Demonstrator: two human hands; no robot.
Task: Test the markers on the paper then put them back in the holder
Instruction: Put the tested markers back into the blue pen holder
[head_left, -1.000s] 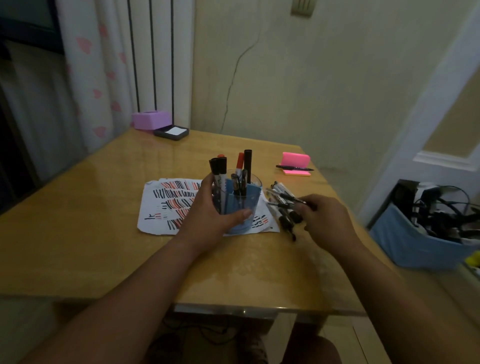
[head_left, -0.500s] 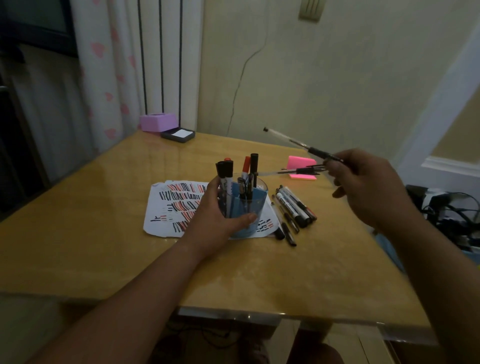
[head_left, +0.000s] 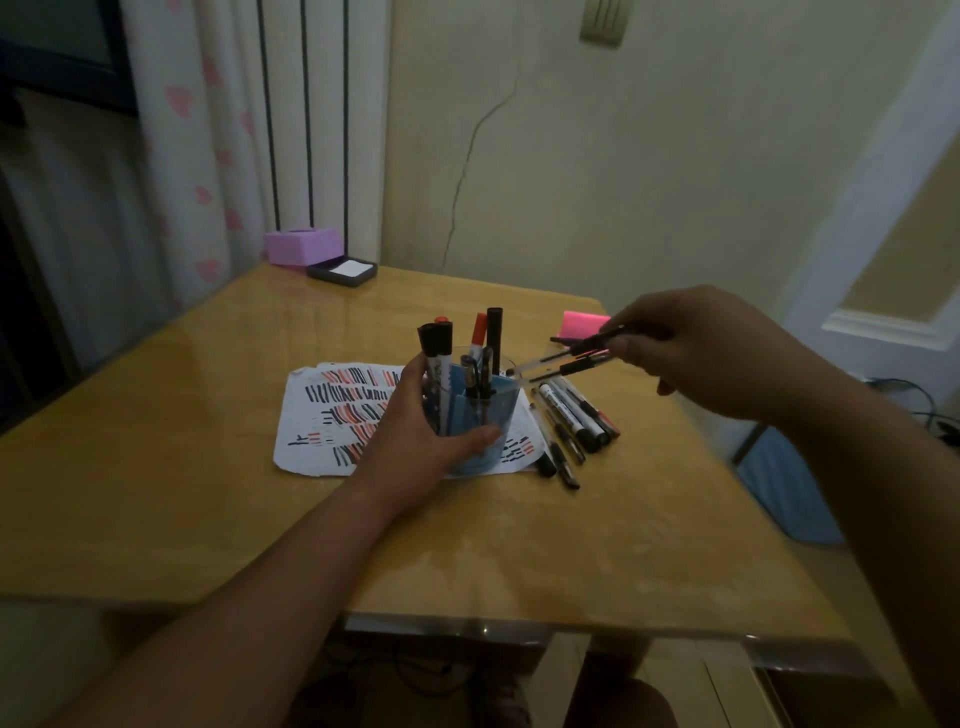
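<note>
A clear blue holder (head_left: 496, 415) stands on a white paper (head_left: 332, 415) covered with black and red strokes. Several markers (head_left: 485, 343) stick up out of it. My left hand (head_left: 423, 421) grips the holder from the left side. My right hand (head_left: 711, 348) holds a few thin pens (head_left: 566, 358) above the table, their tips pointing left and down at the holder's rim. More markers (head_left: 576, 410) lie loose on the table just right of the holder.
A pink sticky-note pad (head_left: 584, 322) with a pen on it lies behind my right hand. A purple box (head_left: 301, 247) and a dark tray (head_left: 343, 271) sit at the far left corner of the table (head_left: 571, 545). A blue bin (head_left: 784, 493) stands right of it.
My right hand picked thin pens from the loose pile, lifted them high to the right, then swung them down and left toward the holder. My left hand kept hold of the holder.
</note>
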